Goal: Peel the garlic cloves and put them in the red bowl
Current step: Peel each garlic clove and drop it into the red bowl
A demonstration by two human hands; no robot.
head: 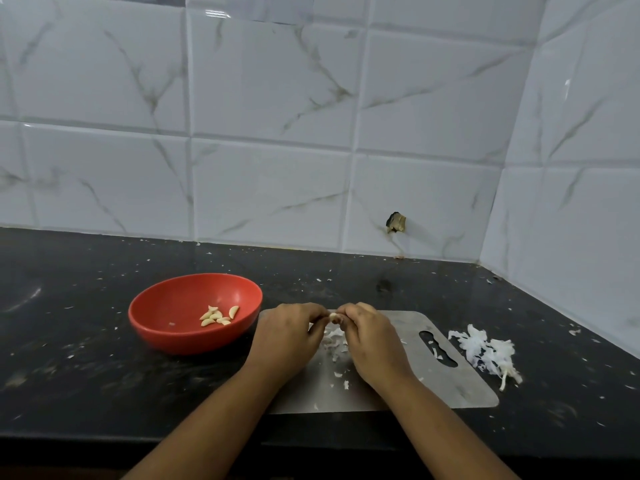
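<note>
Head view, one frame.

1. Desk (86, 375): black stone, speckled, filling the lower half of the frame and strewn with small white flecks of skin.
2. Red bowl (194, 341): lower left of centre, standing on the desk just left of the hands. It holds item 3.
3. Peeled cloves (218, 317): a small cluster of pale yellow pieces on the bowl's floor, towards its right side.
4. Steel cutting board (467, 386): flat on the desk, lower centre to lower right, with a slotted handle hole at its right end. Both hands are over its left part.
5. Left hand (287, 327): centre of the frame, back of the hand up. Its fingers (313, 311) are curled, tips pinching item 7 from the left.
6. Right hand (370, 337): just right of the left hand, back up. Its fingers (349, 311) are curled, tips pinching item 7 from the right.
7. Garlic clove (334, 317): small and pale, held between the two sets of fingertips above the board. Only a sliver shows.
8. Loose skins (336, 344): white scraps on the board, directly below and between the hands.
9. Skin pile (488, 351): a larger white heap with a stalk, on the desk just past the board's right end.
10. Tiled wall (277, 98): white marble-pattern tiles across the upper frame, turning a corner at the right.
11. Hole (396, 222): a dark, ragged break in one tile, right of centre, just above the desk line.
</note>
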